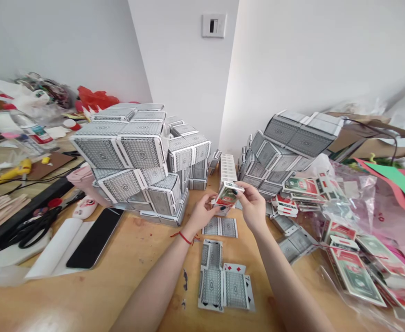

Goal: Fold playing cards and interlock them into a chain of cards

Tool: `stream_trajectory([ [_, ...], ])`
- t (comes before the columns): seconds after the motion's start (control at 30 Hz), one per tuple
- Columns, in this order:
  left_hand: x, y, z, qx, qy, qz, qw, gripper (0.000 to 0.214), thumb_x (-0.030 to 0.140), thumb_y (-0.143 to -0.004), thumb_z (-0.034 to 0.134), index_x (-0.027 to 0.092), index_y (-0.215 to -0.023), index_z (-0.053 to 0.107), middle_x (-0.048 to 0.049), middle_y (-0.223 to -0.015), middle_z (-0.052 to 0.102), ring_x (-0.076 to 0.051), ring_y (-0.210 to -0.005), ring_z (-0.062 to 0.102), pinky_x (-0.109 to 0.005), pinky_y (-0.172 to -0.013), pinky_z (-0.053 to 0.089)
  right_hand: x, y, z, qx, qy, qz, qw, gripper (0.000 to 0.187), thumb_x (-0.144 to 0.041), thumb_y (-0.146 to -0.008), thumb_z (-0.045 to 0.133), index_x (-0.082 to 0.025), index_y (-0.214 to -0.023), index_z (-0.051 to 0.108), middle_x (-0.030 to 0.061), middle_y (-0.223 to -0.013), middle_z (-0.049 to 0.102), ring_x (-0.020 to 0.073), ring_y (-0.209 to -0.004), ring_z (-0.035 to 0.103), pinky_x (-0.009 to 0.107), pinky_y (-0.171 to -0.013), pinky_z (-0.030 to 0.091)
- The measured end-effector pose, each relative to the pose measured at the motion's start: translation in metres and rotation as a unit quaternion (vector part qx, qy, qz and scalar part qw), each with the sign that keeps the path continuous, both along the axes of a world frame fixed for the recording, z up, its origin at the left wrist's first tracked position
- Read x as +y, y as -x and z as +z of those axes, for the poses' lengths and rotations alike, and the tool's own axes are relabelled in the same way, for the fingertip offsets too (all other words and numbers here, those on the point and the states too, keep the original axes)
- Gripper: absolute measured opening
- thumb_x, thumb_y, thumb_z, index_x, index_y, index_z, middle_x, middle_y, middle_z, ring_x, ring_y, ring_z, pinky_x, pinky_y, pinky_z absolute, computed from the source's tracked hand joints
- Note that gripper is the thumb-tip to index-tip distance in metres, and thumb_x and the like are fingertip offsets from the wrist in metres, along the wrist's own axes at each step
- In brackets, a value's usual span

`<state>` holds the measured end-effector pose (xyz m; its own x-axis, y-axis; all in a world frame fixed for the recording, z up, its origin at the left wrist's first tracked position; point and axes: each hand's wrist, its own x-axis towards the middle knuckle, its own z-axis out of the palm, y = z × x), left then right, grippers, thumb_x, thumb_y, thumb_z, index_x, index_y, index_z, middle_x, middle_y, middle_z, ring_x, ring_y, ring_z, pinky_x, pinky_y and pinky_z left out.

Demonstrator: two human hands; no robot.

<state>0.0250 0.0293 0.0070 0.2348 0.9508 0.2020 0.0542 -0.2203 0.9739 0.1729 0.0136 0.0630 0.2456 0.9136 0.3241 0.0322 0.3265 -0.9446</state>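
Observation:
My left hand (203, 213) and my right hand (252, 205) together hold a red and green playing-card box (227, 196) above the middle of the table. The left fingers grip its lower left side and the right thumb and fingers its upper right corner. Behind it a row of white-ended card boxes (228, 165) runs back toward the wall. Just below the hands lies a pair of grey-backed cards (219, 227). Closer to me, more cards (211, 287) lie partly overlapping, with a diamond card (235, 268) showing its face.
Grey card-covered blocks are stacked at left (142, 152) and right (285, 157). Several card boxes (354, 276) lie loose at right among plastic wrap. A phone (94, 240), black scissors (40, 226) and a yellow glue gun (12, 171) lie at left.

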Motion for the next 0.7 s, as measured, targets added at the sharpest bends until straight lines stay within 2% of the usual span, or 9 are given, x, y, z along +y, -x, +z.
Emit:
stream_trajectory([
  [0.17, 0.0, 0.0, -0.001, 0.012, 0.003, -0.001, 1.0, 0.026, 0.029, -0.072, 0.058, 0.014, -0.093, 0.055, -0.0054, -0.088, 0.062, -0.014, -0.074, 0.057, -0.025, -0.068, 0.045, -0.002, 0.002, 0.001, -0.004, -0.003, 0.024, 1.0, 0.02, -0.026, -0.07, 0.058, -0.02, -0.09, 0.06, 0.0047, -0.089, 0.063, 0.0168, -0.077, 0.058, 0.03, -0.069, 0.047],
  [0.37, -0.001, -0.001, -0.002, 0.046, -0.021, 0.019, 0.999, 0.027, 0.034, -0.073, 0.055, 0.014, -0.091, 0.058, -0.004, -0.083, 0.063, -0.013, -0.07, 0.056, -0.024, -0.064, 0.044, -0.003, 0.004, 0.003, 0.0, -0.002, 0.012, 1.0, 0.02, -0.026, -0.069, 0.059, -0.019, -0.088, 0.062, 0.0046, -0.085, 0.064, 0.0167, -0.073, 0.059, 0.03, -0.066, 0.047],
  [0.47, -0.003, -0.002, -0.002, 0.064, -0.026, 0.026, 0.997, 0.03, 0.034, -0.073, 0.055, 0.015, -0.096, 0.058, -0.0047, -0.085, 0.063, -0.013, -0.07, 0.056, -0.024, -0.064, 0.044, -0.004, 0.003, 0.006, 0.009, -0.004, -0.009, 1.0, 0.02, -0.026, -0.068, 0.059, -0.019, -0.087, 0.062, 0.0046, -0.085, 0.064, 0.0169, -0.074, 0.058, 0.031, -0.067, 0.046],
  [0.63, -0.004, -0.004, 0.0, 0.029, -0.018, 0.026, 0.999, 0.041, 0.027, -0.073, 0.056, 0.017, -0.112, 0.049, -0.0046, -0.088, 0.063, -0.013, -0.073, 0.058, -0.022, -0.064, 0.044, -0.005, -0.005, 0.014, 0.027, -0.027, -0.035, 0.999, 0.021, -0.027, -0.069, 0.06, -0.018, -0.087, 0.062, 0.0043, -0.086, 0.064, 0.0164, -0.077, 0.058, 0.031, -0.071, 0.046],
  [0.7, -0.004, -0.004, 0.0, 0.036, -0.018, 0.029, 0.999, 0.042, 0.026, -0.073, 0.055, 0.017, -0.113, 0.048, -0.0038, -0.086, 0.064, -0.012, -0.072, 0.057, -0.022, -0.062, 0.044, -0.005, -0.009, 0.017, 0.037, -0.039, -0.05, 0.997, 0.022, -0.028, -0.069, 0.06, -0.018, -0.088, 0.062, 0.0043, -0.085, 0.063, 0.0157, -0.075, 0.057, 0.03, -0.069, 0.046],
])
